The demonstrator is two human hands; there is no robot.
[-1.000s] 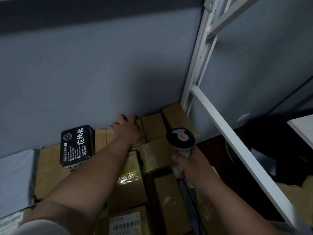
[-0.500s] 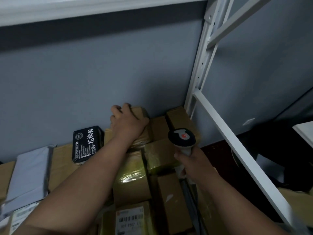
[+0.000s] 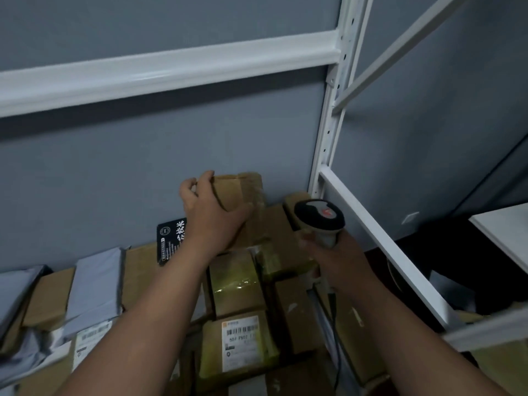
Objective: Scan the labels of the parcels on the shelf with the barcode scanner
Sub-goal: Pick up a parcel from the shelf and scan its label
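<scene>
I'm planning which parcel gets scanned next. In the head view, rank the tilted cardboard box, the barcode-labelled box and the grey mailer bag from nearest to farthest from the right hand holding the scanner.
1. Tilted cardboard box: up and left of the right hand, gripped by the left hand.
2. Barcode-labelled box: below, toward the shelf's front.
3. Grey mailer bag: far left.

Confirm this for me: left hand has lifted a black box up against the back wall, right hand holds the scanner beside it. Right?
Not quite. The head view shows the left hand holding a brown cardboard parcel, not a black box. The black box lies on the pile below that wrist. The rest stands: the parcel is raised against the back wall, and the right hand holds the scanner beside it.
</scene>
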